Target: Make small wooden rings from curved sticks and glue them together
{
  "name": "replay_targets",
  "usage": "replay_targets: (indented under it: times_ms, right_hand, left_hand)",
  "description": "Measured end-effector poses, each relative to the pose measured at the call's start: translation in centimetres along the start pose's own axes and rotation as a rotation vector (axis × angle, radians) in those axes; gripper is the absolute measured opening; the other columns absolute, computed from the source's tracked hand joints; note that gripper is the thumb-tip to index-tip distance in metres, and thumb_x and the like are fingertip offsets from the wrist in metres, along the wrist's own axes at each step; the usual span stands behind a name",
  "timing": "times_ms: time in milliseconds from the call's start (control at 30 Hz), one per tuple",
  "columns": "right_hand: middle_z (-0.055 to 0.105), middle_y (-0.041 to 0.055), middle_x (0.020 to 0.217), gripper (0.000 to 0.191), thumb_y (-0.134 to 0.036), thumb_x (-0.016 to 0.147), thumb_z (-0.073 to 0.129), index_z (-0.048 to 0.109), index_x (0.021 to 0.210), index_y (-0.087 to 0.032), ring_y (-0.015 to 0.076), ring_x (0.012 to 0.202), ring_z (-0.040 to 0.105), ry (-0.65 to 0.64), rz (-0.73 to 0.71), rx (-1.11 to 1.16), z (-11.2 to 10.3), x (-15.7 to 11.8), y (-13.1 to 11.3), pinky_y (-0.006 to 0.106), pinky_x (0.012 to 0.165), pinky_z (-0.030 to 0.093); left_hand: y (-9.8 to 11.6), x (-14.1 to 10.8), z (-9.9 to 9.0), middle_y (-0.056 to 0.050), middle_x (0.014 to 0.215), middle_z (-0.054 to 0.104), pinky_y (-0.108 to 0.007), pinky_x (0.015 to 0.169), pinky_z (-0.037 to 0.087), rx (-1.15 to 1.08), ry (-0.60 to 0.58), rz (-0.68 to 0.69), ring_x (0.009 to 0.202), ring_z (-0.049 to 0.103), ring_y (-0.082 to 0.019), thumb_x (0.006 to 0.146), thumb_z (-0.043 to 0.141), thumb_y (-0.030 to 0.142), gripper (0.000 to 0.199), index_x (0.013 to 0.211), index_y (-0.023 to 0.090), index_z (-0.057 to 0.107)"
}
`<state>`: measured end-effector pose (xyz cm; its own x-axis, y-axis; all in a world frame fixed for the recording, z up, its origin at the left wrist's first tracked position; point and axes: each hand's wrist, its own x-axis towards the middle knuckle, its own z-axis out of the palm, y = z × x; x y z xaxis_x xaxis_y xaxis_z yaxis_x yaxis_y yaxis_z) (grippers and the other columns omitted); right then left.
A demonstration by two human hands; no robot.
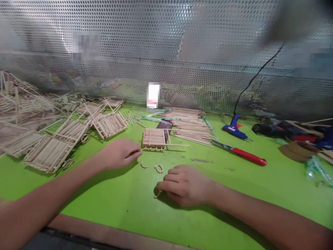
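Near lower centre, the ring (159, 168) appears closed; the short arc (144, 165) and lower arc (159, 192) are incomplete. Right hand (186, 185) touches the lower arc, grip unclear. Left hand (123, 153): fingers narrow, contents indeterminable.

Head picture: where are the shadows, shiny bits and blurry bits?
Head view: shadows under the left hand and right hand on the green table; head view, top: whitish glare on the holed metal screen; head view, top right: a grey shape out of focus; head view, left edge: the stick pile looks soft.
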<state>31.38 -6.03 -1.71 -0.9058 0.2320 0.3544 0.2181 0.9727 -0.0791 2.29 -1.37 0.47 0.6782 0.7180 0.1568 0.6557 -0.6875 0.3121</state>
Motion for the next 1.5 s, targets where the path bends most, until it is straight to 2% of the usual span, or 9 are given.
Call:
replay_targets:
  times_ms: [100,167,267,500,667,867,1033,1133,1500]
  right_hand:
    - [0.067,-0.0007,0.071,0.016,-0.028,0.097,0.055,0.066,0.099,-0.017,0.0127,0.059,0.056,-0.020,0.146,0.042,-0.3,0.0,0.0,0.029,0.056,0.035]
    - [0.069,-0.0004,0.073,0.028,-0.045,0.095,0.061,0.066,0.098,-0.017,0.0137,0.060,0.058,-0.061,0.239,0.079,-0.5,0.1,-0.3,0.029,0.058,0.038]
    - [0.071,0.0006,0.074,0.041,-0.058,0.093,0.063,0.068,0.099,-0.018,0.0156,0.061,0.060,-0.097,0.292,0.098,-0.5,0.3,-0.8,0.030,0.058,0.038]
    - [0.071,0.0001,0.073,0.022,-0.033,0.100,0.055,0.070,0.101,-0.018,0.0140,0.061,0.062,-0.088,0.233,0.138,-0.1,0.4,-0.9,0.029,0.058,0.039]
    - [0.073,0.0013,0.078,0.033,-0.047,0.099,0.060,0.070,0.111,-0.018,0.0161,0.066,0.065,-0.127,0.266,0.170,-0.3,0.4,-0.9,0.029,0.062,0.042]
    - [0.073,-0.0005,0.077,0.033,-0.050,0.102,0.057,0.073,0.107,-0.022,0.0144,0.067,0.065,-0.153,0.248,0.239,-0.1,0.6,-1.2,0.028,0.062,0.040]
    - [0.073,0.0000,0.077,0.036,-0.053,0.099,0.062,0.074,0.110,-0.021,0.0146,0.067,0.064,-0.138,0.269,0.261,0.0,0.7,-1.2,0.028,0.061,0.038]
    - [0.074,-0.0008,0.076,0.029,-0.047,0.099,0.064,0.076,0.107,-0.021,0.0129,0.065,0.064,-0.108,0.255,0.304,0.1,0.7,-1.2,0.027,0.060,0.038]
    - [0.076,0.0040,0.089,0.018,-0.032,0.095,0.071,0.074,0.099,-0.014,0.0135,0.078,0.069,-0.004,0.235,0.563,0.3,0.7,-1.3,0.024,0.071,0.049]
  left_hand:
    - [0.5,-0.2,0.0,-0.002,0.062,0.062,-0.029,0.051,0.038,0.022,-0.064,-0.088,0.053,0.053,-0.016,0.098,0.052,0.059,0.047,0.073,0.019,0.058]
    - [1.4,-0.2,0.5,-0.002,0.060,0.059,-0.029,0.050,0.035,0.050,-0.105,-0.139,0.052,0.049,-0.016,0.093,0.056,0.068,0.053,0.070,0.020,0.054]
    - [2.6,0.0,1.3,-0.004,0.067,0.061,-0.030,0.051,0.033,0.067,-0.104,-0.127,0.057,0.051,-0.018,0.092,0.059,0.067,0.050,0.075,0.019,0.055]
    - [2.4,0.0,1.5,-0.005,0.093,0.071,-0.032,0.065,0.044,0.028,-0.118,-0.013,0.078,0.063,-0.021,0.098,0.061,0.041,0.024,0.099,0.018,0.063]
    - [2.0,-0.2,0.9,-0.006,0.112,0.073,-0.035,0.078,0.049,-0.027,-0.139,0.020,0.096,0.068,-0.024,0.097,0.065,0.045,0.032,0.115,0.020,0.068]
    - [2.1,0.0,1.0,-0.006,0.103,0.076,-0.035,0.076,0.049,-0.008,-0.141,0.053,0.090,0.069,-0.022,0.098,0.067,0.040,0.024,0.106,0.019,0.075]
    - [2.2,0.0,0.7,-0.006,0.106,0.077,-0.037,0.081,0.050,-0.021,-0.144,0.036,0.094,0.070,-0.023,0.098,0.065,0.045,0.031,0.112,0.019,0.074]
    - [2.0,0.0,0.6,-0.008,0.113,0.075,-0.038,0.081,0.049,-0.026,-0.148,0.029,0.098,0.069,-0.025,0.096,0.067,0.049,0.039,0.121,0.020,0.073]
    - [1.9,0.1,0.8,-0.004,0.115,0.072,-0.036,0.086,0.050,-0.216,-0.191,-0.040,0.100,0.069,-0.022,0.096,0.068,0.037,0.021,0.110,0.022,0.074]
